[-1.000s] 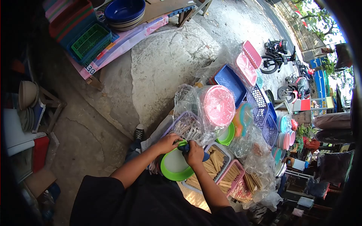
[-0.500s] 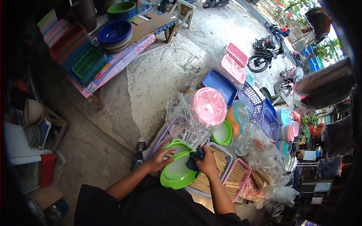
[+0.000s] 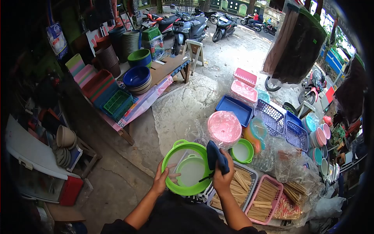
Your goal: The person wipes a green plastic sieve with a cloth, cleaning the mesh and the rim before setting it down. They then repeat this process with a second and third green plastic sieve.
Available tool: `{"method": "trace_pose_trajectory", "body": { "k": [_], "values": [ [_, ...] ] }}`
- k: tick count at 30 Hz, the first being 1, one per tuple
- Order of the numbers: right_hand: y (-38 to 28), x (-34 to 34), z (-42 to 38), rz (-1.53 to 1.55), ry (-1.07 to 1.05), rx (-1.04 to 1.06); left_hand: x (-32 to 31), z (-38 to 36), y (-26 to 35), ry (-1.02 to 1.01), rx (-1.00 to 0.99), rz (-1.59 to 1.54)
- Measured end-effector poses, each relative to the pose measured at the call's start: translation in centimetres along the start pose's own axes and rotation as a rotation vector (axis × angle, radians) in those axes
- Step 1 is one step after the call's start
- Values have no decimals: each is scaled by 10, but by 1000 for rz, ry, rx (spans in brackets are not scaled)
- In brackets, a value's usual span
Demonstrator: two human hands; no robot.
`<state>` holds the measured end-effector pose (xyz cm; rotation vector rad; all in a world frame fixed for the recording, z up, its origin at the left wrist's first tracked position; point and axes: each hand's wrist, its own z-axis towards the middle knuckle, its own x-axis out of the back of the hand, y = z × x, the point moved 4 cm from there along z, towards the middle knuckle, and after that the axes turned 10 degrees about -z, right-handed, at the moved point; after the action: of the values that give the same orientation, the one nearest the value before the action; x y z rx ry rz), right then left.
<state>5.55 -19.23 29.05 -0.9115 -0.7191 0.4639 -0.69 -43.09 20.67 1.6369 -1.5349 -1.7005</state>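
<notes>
In front of my body is a round green-rimmed sieve [image 3: 167, 162] with a pale, see-through middle and a loop at its top edge. A smaller green ring shows within its rim. My left hand [image 3: 160, 178] grips the left side, thumb in front and fingers visible through the pale middle. At the right rim, my right hand [image 3: 223, 174] is closed on a folded dark blue cloth [image 3: 216, 156]. A thin black strip juts from beside that hand across the sieve. Just right of the cloth sits another green-rimmed sieve [image 3: 249, 159].
Baskets of wooden sticks [image 3: 260, 204] lie at right front. Beyond them are plastic-wrapped pink basins [image 3: 224, 126], a blue tray [image 3: 234, 110] and blue baskets [image 3: 269, 117]. A table [image 3: 167, 70] with basins stands at left; dark wrapped goods [image 3: 294, 46] hang upper right.
The sieve has been raised and tilted to face me more fully. My left hand has closed on its left side, and the cloth has moved up at the right rim. My view has turned.
</notes>
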Motion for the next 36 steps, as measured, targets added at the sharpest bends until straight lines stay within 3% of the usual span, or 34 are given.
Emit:
{"method": "trace_pose_trajectory", "body": {
  "k": [1,3,5,6,8,9,11,13,15,16,19,21,24,25,26,27,30,31,33,36],
  "values": [
    [-19,-5,-7,9,31,150,-4,-5,6,20,-45,-26],
    [-42,-31,-29,36,-231,244,-11,-9,15,-4,-132,-44],
    [-67,-59,-52,-132,-619,405,-4,-9,23,-28,-216,-64],
    [-69,-63,-59,-132,-605,421,9,-4,27,-61,-356,91],
    [-71,-83,-82,-223,-960,591,29,0,44,-57,-592,379],
    [-78,-82,-81,-225,-960,601,28,-7,56,-54,-602,377],
    [-80,-73,-74,-646,-983,591,22,-28,76,-15,-418,37],
    [-77,-77,-64,-851,-795,571,29,-37,88,-2,-434,66],
    [-78,-87,-46,-797,-575,482,35,-41,91,-56,-352,88],
    [-81,-95,-40,-808,-571,472,34,-44,93,-68,-345,84],
    [-104,-123,-36,-454,-473,445,37,-44,85,-119,-249,68],
    [-118,-140,-49,-234,-645,483,58,-29,80,-111,-535,248],
    [-129,-146,-82,-166,-1007,577,71,-24,103,-144,-518,196],
    [-132,-140,-83,-168,-1016,567,70,-24,116,-175,-519,192],
    [-132,-134,-86,-362,-1133,591,65,-31,121,-193,-385,-11],
    [-128,-127,-89,-559,-1246,613,66,-33,130,-189,-378,-18],
    [-96,-115,-75,-1112,-1057,763,66,-36,142,-223,-369,293],
    [-98,-111,-62,-1229,-887,854,67,-34,144,-228,-362,291],
    [-103,-104,-36,-1197,-547,963,66,-31,147,-321,-328,462],
    [-101,-103,-34,-1179,-400,1038,65,-29,157,-316,-348,427]
  ]
}}
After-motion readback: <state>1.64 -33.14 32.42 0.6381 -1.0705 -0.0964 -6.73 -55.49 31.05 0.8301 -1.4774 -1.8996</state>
